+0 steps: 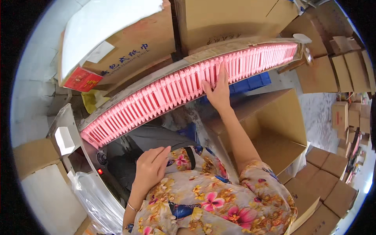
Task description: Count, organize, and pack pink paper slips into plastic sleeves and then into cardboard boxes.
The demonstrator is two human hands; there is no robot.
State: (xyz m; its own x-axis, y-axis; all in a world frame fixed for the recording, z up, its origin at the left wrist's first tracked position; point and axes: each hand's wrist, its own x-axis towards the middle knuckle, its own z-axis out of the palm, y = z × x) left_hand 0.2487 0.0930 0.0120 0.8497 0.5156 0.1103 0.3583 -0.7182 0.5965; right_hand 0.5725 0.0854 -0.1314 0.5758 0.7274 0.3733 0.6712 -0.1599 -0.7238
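At the lower left of the frame, a cardboard box (pixel 33 154) beside a pale board (pixel 51 196). Just right of these, a small white open box (pixel 65 140) on the edge of a metal work surface (pixel 74 122), with clear plastic bags (pixel 96 199) spread below and a red lit switch (pixel 100 171) close by. At the upper left, a large carton (pixel 135 47) topped with a white sheet (pixel 105 19), a red packet (pixel 83 79) at its near corner (yellow material (pixel 89 102) just beneath).

From left of centre up to the upper right, bent in an arc by the lens, a long row of pink packets (pixel 172 92), on edge and packed side by side along a narrow ledge (pixel 211 51).

Low and left of centre, the left hand (pixel 152 166), back upward, over the flowered clothing (pixel 219 196), apart from the row; fingers extended and together (thin bracelet (pixel 132 206) at the wrist).

Above centre, the right hand (pixel 219 92), at the front of the row; fingers together, thumb spread away from them, tips against the packets. Cannot tell whether pinching any.

Behind that wrist, a blue crate (pixel 252 83); right of the forearm, an open cardboard box (pixel 274 129). Along the right side, stacked brown cartons (pixel 325 176).
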